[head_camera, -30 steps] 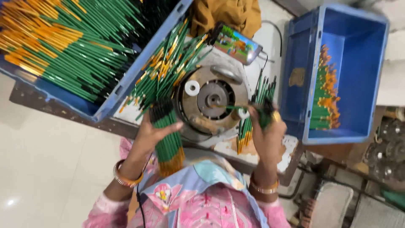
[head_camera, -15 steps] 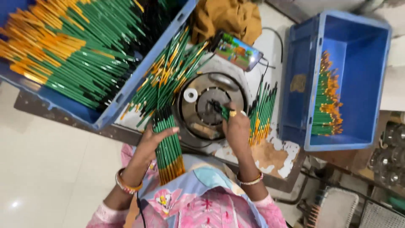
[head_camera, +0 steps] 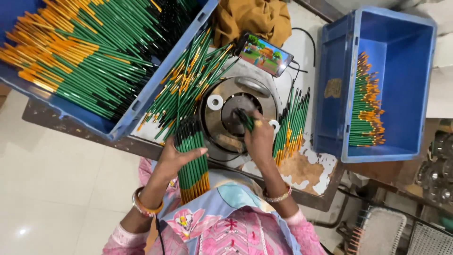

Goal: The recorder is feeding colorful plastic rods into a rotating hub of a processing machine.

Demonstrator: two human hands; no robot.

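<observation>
My left hand grips a thick bundle of green pencils with orange ends, held upright at the table's near edge. My right hand holds a single green pencil with its tip down in the centre of a round metal machine. Right of that hand lies a row of green pencils on the table. A loose heap of pencils lies left of the machine.
A big blue crate full of green and orange pencils fills the upper left. A second blue crate at the right holds a small stack. A phone with a lit screen and a brown cloth lie behind the machine.
My right hand has moved left from the pencil row to the machine's centre, carrying one pencil. The left hand keeps its bundle, shifted slightly.
</observation>
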